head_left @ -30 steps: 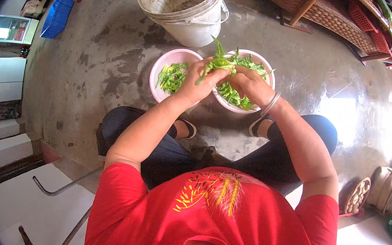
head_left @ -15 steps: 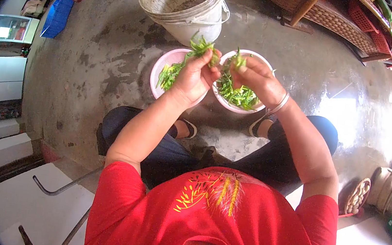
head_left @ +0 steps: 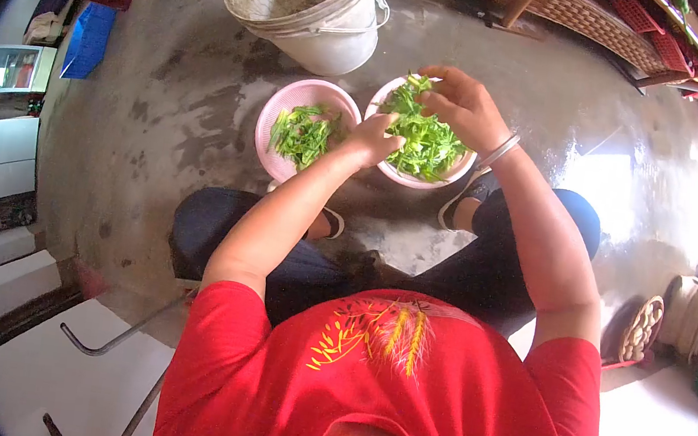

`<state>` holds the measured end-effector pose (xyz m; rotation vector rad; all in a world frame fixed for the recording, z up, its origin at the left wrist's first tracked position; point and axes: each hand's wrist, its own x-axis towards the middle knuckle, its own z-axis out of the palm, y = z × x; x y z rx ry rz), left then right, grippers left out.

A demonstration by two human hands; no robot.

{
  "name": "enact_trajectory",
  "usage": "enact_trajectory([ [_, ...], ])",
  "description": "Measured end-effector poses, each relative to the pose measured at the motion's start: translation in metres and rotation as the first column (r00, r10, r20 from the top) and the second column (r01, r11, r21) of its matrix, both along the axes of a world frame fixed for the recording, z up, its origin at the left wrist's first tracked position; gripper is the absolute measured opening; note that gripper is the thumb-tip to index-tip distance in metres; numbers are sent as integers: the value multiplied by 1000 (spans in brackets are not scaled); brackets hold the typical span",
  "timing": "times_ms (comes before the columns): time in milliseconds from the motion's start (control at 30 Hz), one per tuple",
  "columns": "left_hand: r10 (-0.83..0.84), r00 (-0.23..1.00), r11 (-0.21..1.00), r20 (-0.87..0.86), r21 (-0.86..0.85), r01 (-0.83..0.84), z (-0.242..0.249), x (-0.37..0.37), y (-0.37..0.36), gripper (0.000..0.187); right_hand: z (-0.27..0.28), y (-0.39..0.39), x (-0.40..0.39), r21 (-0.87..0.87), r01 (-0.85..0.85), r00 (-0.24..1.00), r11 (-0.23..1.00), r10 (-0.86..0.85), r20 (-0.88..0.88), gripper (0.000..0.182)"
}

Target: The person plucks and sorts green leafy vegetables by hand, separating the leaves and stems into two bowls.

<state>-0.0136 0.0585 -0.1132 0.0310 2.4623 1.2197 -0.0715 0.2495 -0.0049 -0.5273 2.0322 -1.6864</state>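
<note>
My right hand (head_left: 465, 110) is over the far right part of the right pink basket (head_left: 423, 183), its thumb and fingers apart at the leafy greens (head_left: 425, 140) heaped there. At the same basket's left rim is my left hand (head_left: 369, 142), thumb and finger apart, touching or very near the greens; its other fingers are partly hidden. To the left, a second pink basket (head_left: 270, 117) holds a smaller pile of leafy greens (head_left: 302, 136). A bracelet (head_left: 499, 152) circles my right wrist.
A dirty white bucket (head_left: 335, 46) stands on the concrete floor behind the baskets. My feet and bent knees are on the near side. A woven piece of furniture (head_left: 599, 26) is at the far right, and a blue container (head_left: 88, 42) at the far left.
Both hands have lowered from above and between the baskets to the right basket. The bits of greens they pinched up high no longer show there, and the fingers have spread. The view has shifted slightly.
</note>
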Motion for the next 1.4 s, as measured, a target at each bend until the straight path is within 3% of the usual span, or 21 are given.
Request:
enact_trajectory([
  [33, -5, 1000, 1000, 5, -5, 5, 3, 0, 1, 41, -5, 0, 0, 21, -5, 1000, 1000, 5, -22, 35],
  [67, 83, 980, 978, 179, 173, -115, 7, -3, 2, 37, -10, 1, 1, 32, 16, 999, 999, -15, -36, 30],
  [100, 149, 961, 927, 233, 305, -218, 19, -3, 4, 36, -7, 1, 2, 126, 7, 987, 992, 13, -161, 28],
  [167, 245, 897, 741, 367, 526, -418, 44, -1, 8, 33, 3, 0, 5, 313, 27, 917, 949, 102, -386, 24],
  [300, 123, 836, 492, 535, 699, -519, 81, -3, 10, 28, -3, -3, 10, 372, 43, 780, 927, 201, -592, 23],
  [400, 138, 895, 616, 425, 671, -413, 78, 0, 9, 26, -10, -6, 11, 324, 64, 749, 944, 169, -640, 27],
  [567, 358, 902, 530, 241, 743, -409, 98, -50, -56, 18, 14, -7, 12, 301, 53, 846, 952, 118, -520, 34],
  [633, 525, 835, 337, 163, 862, -379, 124, -77, -90, 24, 11, -5, 10, 332, 45, 831, 942, 149, -536, 36],
  [733, 744, 654, 360, 138, 742, -565, 130, -96, -131, 32, 8, -6, 11, 352, 35, 815, 935, 177, -552, 32],
  [867, 711, 688, 523, 146, 545, -656, 81, -80, -168, 22, 13, -10, 14, 321, 48, 785, 946, 163, -598, 23],
  [900, 687, 706, 599, 170, 417, -683, 62, -74, -171, 17, 14, -11, 15, 324, 29, 813, 946, 166, -559, 23],
  [967, 652, 718, 657, 243, 293, -695, -1, -59, -187, 17, 18, -14, 18, 334, -14, 863, 943, 180, -472, 23],
  [1000, 603, 759, 738, 244, 190, -647, -26, -48, -195, 19, 16, -15, 18, 349, -27, 865, 937, 197, -462, 23],
  [1033, 558, 803, 828, 209, -78, -555, -52, -40, -200, 15, 14, -14, 17, 364, -39, 867, 931, 213, -451, 23],
  [1067, 500, 839, 865, 216, -162, -474, -94, -29, -212, 16, 12, -15, 17, 378, -51, 868, 924, 228, -442, 23],
  [1133, 254, 921, 925, 296, -352, -142, -149, -20, -219, 20, 15, -18, 16, 392, -71, 888, 917, 237, -393, 23],
  [1167, -268, 963, 829, 10, -508, 236, -206, -5, -241, 26, 15, -19, 15, 399, -80, 898, 913, 239, -368, 22],
  [1200, 364, 892, 920, 269, -250, -300, -175, 5, -209, 20, 11, -20, 14, 407, -83, 889, 910, 252, -382, 22],
  [1300, 249, 968, 903, 23, -366, -223, -205, 17, -193, 22, 16, -26, 14, 424, -112, 912, 899, 262, -315, 23],
  [1333, 306, 947, 878, 98, -415, -241, -204, 13, -185, 23, 15, -28, 14, 447, -114, 915, 887, 268, -300, 22],
  [1400, 401, 915, 808, -42, -455, -375, -194, 6, -163, 22, 16, -30, 13, 454, -146, 916, 879, 294, -275, 22],
])
